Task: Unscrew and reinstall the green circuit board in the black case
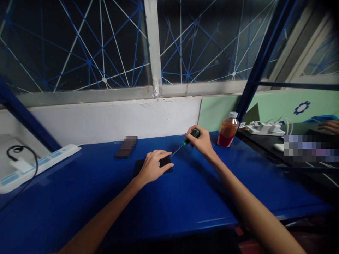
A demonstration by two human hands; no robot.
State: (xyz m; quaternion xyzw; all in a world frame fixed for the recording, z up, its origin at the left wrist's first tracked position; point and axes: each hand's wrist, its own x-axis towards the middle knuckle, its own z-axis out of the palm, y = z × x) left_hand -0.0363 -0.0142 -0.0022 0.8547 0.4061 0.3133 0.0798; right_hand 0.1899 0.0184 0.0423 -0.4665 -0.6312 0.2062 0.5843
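My left hand [151,166] lies over a flat black rectangular object [166,161] on the blue table, fingers along its far side and thumb along its near side. Much of that object is under the hand, so its exact kind is unclear. A screwdriver [184,143] with a green and black handle is gripped in my right hand [203,140]. Its thin metal shaft slants down to the left, and the tip is at the object's right end, close to my left fingertips. Whether the tip touches the object, I cannot tell.
On the blue table [185,204], a dark flat slab [122,153], partly blurred out, lies back left. A power strip [59,154] runs along the left side. A drink bottle [228,131] stands back right. Beyond it are another power strip [265,130] and another person's hand [329,126].
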